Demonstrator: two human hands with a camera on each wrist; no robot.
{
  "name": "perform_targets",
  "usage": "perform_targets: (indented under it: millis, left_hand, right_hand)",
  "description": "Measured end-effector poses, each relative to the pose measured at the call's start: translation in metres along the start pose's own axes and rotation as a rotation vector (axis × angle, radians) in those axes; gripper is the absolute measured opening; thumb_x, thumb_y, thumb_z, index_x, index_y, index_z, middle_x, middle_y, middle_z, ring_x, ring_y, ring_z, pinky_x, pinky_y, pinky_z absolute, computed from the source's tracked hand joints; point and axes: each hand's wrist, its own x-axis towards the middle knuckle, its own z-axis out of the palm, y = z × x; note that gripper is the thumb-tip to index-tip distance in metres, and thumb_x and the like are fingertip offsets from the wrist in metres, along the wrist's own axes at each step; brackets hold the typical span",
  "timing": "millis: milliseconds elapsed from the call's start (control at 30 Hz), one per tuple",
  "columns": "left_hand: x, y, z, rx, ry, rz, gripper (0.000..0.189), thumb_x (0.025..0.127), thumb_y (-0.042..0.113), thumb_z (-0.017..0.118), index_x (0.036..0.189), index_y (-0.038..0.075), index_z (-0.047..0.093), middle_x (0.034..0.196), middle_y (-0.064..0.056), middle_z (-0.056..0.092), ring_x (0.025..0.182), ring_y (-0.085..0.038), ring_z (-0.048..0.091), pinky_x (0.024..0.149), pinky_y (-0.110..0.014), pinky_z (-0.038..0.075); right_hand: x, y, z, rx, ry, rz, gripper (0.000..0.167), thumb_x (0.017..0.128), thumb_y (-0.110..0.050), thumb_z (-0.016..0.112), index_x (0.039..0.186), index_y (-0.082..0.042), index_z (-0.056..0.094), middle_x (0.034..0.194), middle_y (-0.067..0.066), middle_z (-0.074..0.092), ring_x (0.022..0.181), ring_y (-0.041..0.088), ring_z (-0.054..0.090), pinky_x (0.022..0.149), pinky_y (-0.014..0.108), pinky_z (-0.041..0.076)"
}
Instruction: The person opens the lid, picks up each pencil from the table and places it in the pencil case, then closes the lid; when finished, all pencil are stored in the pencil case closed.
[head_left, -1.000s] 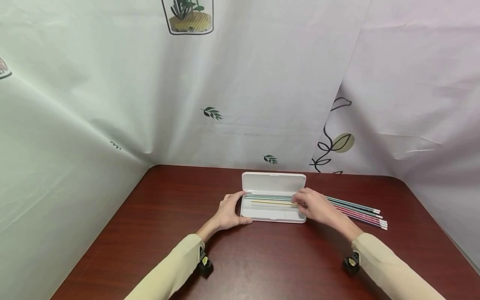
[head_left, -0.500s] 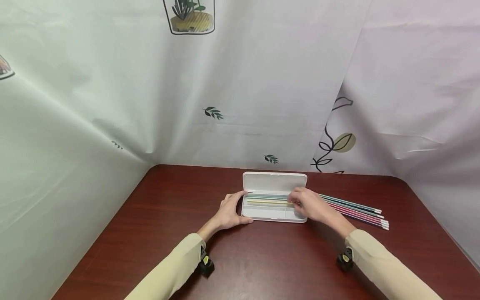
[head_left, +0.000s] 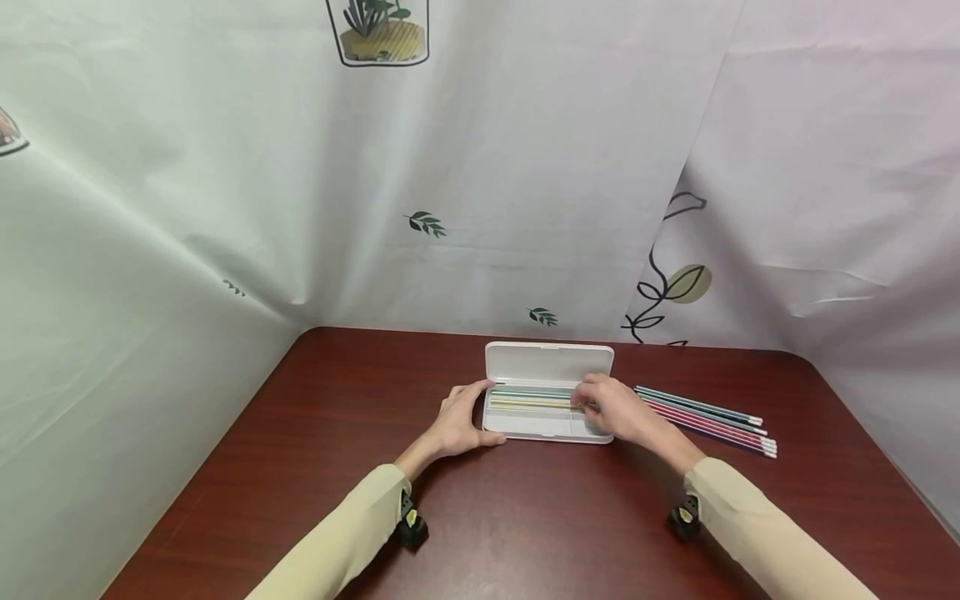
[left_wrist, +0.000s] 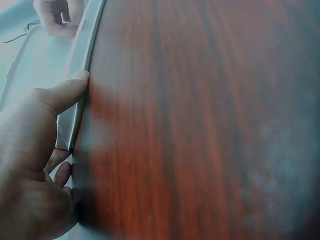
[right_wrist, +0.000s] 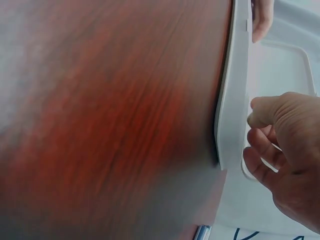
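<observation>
A white pencil case (head_left: 525, 427) lies on the table with its lid (head_left: 549, 362) raised at the back. Several green pencils (head_left: 531, 392) and a yellow pencil (head_left: 528, 406) lie lengthwise inside it. My left hand (head_left: 456, 423) holds the case's left end, thumb along the front edge and fingers at the far corner. Over the right end, my right hand (head_left: 611, 408) pinches the yellow pencil's end with curled fingers, which hide that end. In the right wrist view the thumb and forefinger of the right hand (right_wrist: 295, 145) meet above the case.
To the right of the case, a loose fan of green and pink pencils (head_left: 708, 421) lies on the dark red wooden table (head_left: 540, 517). A pale printed cloth (head_left: 480, 167) hangs behind the table and along its sides.
My right hand has moved left over the case, and the yellow pencil has shifted left and settled lower inside it. My left hand keeps its hold on the case.
</observation>
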Motion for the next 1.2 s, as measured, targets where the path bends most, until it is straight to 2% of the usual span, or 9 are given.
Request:
perform_targets:
  millis: [100,267,500,700,867,1200]
  left_hand:
    - [0.0,0.0,0.0,-0.001,0.002,0.002,0.09,0.071,0.029,0.09,0.146,0.008,0.046,0.141,-0.011,0.053,0.128,-0.034,0.041,0.104,-0.052,0.029]
    - [0.0,-0.001,-0.001,0.0,0.006,0.005,0.091,0.07,0.029,0.091,0.146,0.007,0.046,0.141,-0.011,0.053,0.127,-0.034,0.041,0.104,-0.052,0.029]
    - [0.001,-0.001,-0.001,-0.009,0.02,0.016,0.09,0.07,0.028,0.091,0.145,0.007,0.046,0.14,-0.011,0.054,0.127,-0.034,0.041,0.104,-0.051,0.029]
    - [0.0,-0.001,-0.001,-0.006,0.017,0.026,0.09,0.07,0.029,0.091,0.145,0.006,0.046,0.14,-0.012,0.053,0.126,-0.034,0.042,0.103,-0.052,0.029]
    - [0.0,-0.002,-0.001,-0.002,0.02,0.013,0.091,0.069,0.029,0.091,0.145,0.006,0.046,0.14,-0.011,0.053,0.127,-0.034,0.041,0.104,-0.052,0.029]
    - [-0.001,-0.001,-0.001,-0.007,0.006,0.019,0.09,0.071,0.03,0.09,0.146,0.006,0.045,0.142,-0.012,0.052,0.128,-0.034,0.041,0.104,-0.053,0.029]
  right_hand:
    - [-0.004,0.002,-0.002,0.014,0.039,-0.005,0.022,0.078,0.012,0.069,0.088,-0.007,0.071,0.086,-0.002,0.059,0.077,0.016,0.054,0.067,0.035,0.049]
    - [-0.015,0.006,-0.016,0.025,0.097,0.038,0.02,0.079,0.011,0.069,0.09,-0.005,0.071,0.087,-0.001,0.058,0.075,0.014,0.053,0.064,0.034,0.047]
    - [-0.047,0.019,-0.037,-0.049,0.197,0.07,0.023,0.075,0.012,0.071,0.089,-0.007,0.072,0.088,-0.002,0.063,0.075,0.015,0.059,0.063,0.037,0.05]
    - [-0.089,0.031,-0.051,-0.095,0.209,0.103,0.025,0.07,0.011,0.074,0.087,-0.008,0.071,0.083,-0.004,0.06,0.07,0.01,0.052,0.058,0.033,0.046]
    - [-0.12,0.039,-0.059,-0.153,0.197,0.185,0.026,0.068,0.008,0.077,0.086,-0.01,0.07,0.081,-0.005,0.057,0.068,0.008,0.05,0.055,0.032,0.043]
    - [-0.162,0.045,-0.071,-0.206,0.206,0.308,0.029,0.066,0.007,0.08,0.087,-0.011,0.072,0.083,-0.008,0.06,0.069,0.01,0.055,0.057,0.034,0.046]
